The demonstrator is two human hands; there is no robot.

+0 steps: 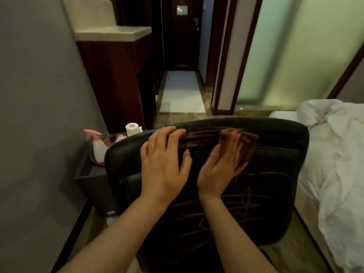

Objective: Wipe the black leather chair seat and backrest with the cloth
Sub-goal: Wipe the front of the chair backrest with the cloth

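Observation:
The black leather chair (pixel 275 174) fills the lower middle, its backrest facing me and streaked with brownish scribble marks. My left hand (pixel 163 164) rests on the upper left of the backrest, fingers spread and reaching the top edge. My right hand (pixel 224 164) presses a brown cloth (pixel 248 142) flat against the upper backrest, fingers mostly straight over it. The seat is hidden behind the backrest.
A pink-topped spray bottle (pixel 97 146) and a roll of tissue (pixel 133 129) stand on a low dark cabinet (pixel 88 174) left of the chair, against a grey wall. A bed with white bedding (pixel 334 154) lies close on the right. A hallway runs ahead.

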